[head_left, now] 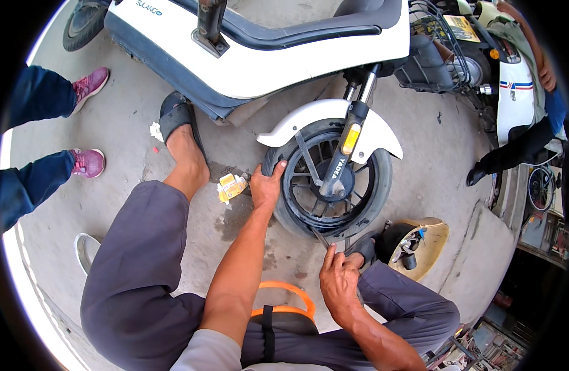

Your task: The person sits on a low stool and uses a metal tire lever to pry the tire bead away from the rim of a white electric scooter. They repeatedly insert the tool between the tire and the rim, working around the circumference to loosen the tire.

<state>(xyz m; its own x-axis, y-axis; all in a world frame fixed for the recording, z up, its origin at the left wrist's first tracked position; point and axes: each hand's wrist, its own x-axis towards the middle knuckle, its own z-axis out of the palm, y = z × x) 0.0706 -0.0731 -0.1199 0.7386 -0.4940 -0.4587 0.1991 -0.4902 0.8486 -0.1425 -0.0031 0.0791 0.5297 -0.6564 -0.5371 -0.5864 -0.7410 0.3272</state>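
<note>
In front of me stands a white electric scooter [284, 65] with its front wheel [324, 213] turned side-on to me. My left hand [266, 184] grips the black tyre [286, 204] at the wheel's left side, thumb on top and fingers behind it. A part of the tyre seems to stand off the rim there. Low on the wheel, my right hand [341, 275] is closed round a thin metal tyre lever [319, 237], whose tip meets the tyre's lower edge. The palm hides the lever's other end. Above the wheel sits the white mudguard [306, 117].
By my right foot lies a cream helmet-like shell [436, 247] with small parts in it. A yellow packet [231, 187] lies left of the wheel. An orange ring-shaped edge [290, 287] shows between my legs. One person with pink shoes [88, 162] stands left; another stands right beside a second scooter [516, 93].
</note>
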